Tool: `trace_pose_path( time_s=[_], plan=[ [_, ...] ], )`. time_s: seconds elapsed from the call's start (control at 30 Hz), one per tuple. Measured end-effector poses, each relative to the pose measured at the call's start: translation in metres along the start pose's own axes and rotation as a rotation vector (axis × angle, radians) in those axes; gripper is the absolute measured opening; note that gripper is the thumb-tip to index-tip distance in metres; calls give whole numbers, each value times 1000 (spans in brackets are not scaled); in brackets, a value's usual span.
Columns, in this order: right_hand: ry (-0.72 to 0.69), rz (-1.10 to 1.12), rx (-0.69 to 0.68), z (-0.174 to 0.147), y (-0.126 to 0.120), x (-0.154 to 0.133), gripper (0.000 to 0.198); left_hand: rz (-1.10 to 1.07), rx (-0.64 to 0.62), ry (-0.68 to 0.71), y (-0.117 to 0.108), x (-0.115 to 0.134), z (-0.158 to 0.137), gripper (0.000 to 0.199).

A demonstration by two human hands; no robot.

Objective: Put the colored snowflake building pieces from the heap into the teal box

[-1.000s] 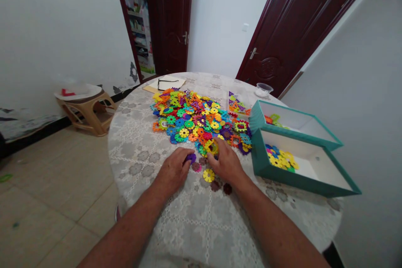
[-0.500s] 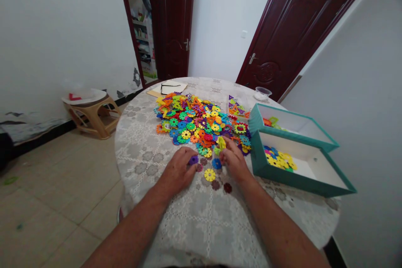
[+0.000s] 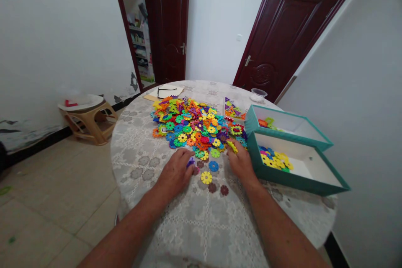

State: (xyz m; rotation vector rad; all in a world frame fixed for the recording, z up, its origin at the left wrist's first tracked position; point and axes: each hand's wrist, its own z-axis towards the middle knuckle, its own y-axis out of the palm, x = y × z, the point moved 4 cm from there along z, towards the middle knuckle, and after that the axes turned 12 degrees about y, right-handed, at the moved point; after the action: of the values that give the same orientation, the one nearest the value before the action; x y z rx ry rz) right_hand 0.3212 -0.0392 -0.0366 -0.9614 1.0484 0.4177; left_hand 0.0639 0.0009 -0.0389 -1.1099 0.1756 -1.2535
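Observation:
My left hand (image 3: pixel 176 169) rests low over the tablecloth, its fingers closed on a purple flower disc (image 3: pixel 190 162). To its right, my right hand (image 3: pixel 240 160) grips yellow flower discs (image 3: pixel 232 146) between thumb and fingers; how many is unclear. Between the hands lie a blue flower disc (image 3: pixel 214 166), a yellow flower disc (image 3: pixel 206 177) and dark brown discs (image 3: pixel 224 190). A light green disc (image 3: pixel 215 153) sits at the near edge of a large heap of colourful plastic pieces (image 3: pixel 188 123), just beyond both hands.
Right of my right hand stands a green box (image 3: pixel 301 182) with yellow and blue discs inside. Behind it is a second teal box (image 3: pixel 292 115). A clear tray (image 3: pixel 234 109) of pieces, a plastic bowl (image 3: pixel 259 93) and glasses (image 3: pixel 166 89) on paper are farther back.
My right hand has moved right, away from the light green disc, carrying the yellow discs toward the green box. My left hand stays nearly in place with the purple disc. The view has shifted slightly.

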Motion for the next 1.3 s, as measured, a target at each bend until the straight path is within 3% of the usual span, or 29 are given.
trace_pose_path(
  time_s=[0.1,0.2,0.3,0.4,0.57,0.77,1.0,1.3],
  plan=[
    [-130,-170,72,-1,-2,2,34,70,-132,-82,-3,3,16,44],
    [-100,-230,177,2,-6,8,36,189,-243,-111,1,2,37,51],
    [-4,-229,311,6,-13,16,34,283,-269,-120,12,-6,53,45],
    [-3,-268,365,8,-14,20,33,308,-221,-104,21,-19,59,32],
    [-115,-519,269,10,0,21,39,285,-153,42,31,-32,54,23],
    [-83,-735,169,14,8,19,39,210,-129,188,32,-31,46,23],
    [-67,-782,86,10,5,16,46,161,-222,89,26,-31,47,41],
    [-86,-781,52,9,3,17,50,114,-107,122,28,-31,44,30]
  ],
)
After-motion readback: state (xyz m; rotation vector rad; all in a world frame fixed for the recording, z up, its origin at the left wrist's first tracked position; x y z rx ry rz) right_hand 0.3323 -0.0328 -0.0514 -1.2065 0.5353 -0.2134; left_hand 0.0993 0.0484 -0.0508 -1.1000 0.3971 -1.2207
